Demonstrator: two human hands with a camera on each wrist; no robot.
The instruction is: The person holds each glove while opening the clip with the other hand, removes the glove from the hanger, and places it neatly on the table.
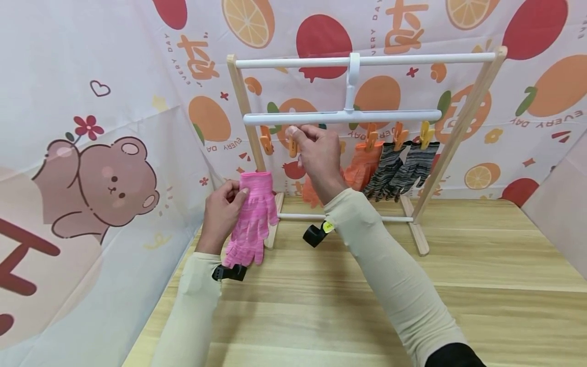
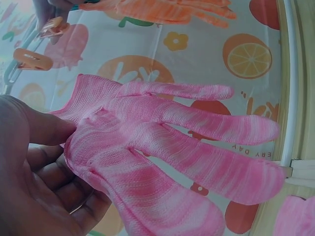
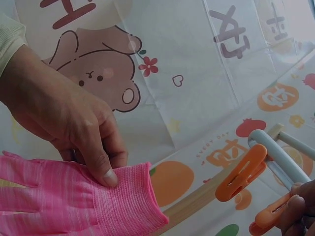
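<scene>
By its cuff a pink knit glove (image 1: 254, 204) hangs from my left hand (image 1: 222, 209), thumb in front and fingers behind; its fingers point down. The right wrist view shows the ribbed cuff of this glove (image 3: 130, 201) near two clips. Up at the white hanger (image 1: 341, 117), my right hand (image 1: 319, 155) pinches an orange clip (image 1: 293, 148) between thumb and fingers. Left of it, another orange clip (image 1: 266, 140) hangs with nothing in it. The glove's cuff is below these clips, apart from them.
Clips on the hanger's right side hold an orange glove (image 1: 364, 165) and grey-black striped gloves (image 1: 419, 163). The hanger hooks over the top bar (image 1: 426, 59) of a wooden rack (image 1: 458, 137). The rack stands on a wood-grain table (image 1: 357, 306) before a printed cloth.
</scene>
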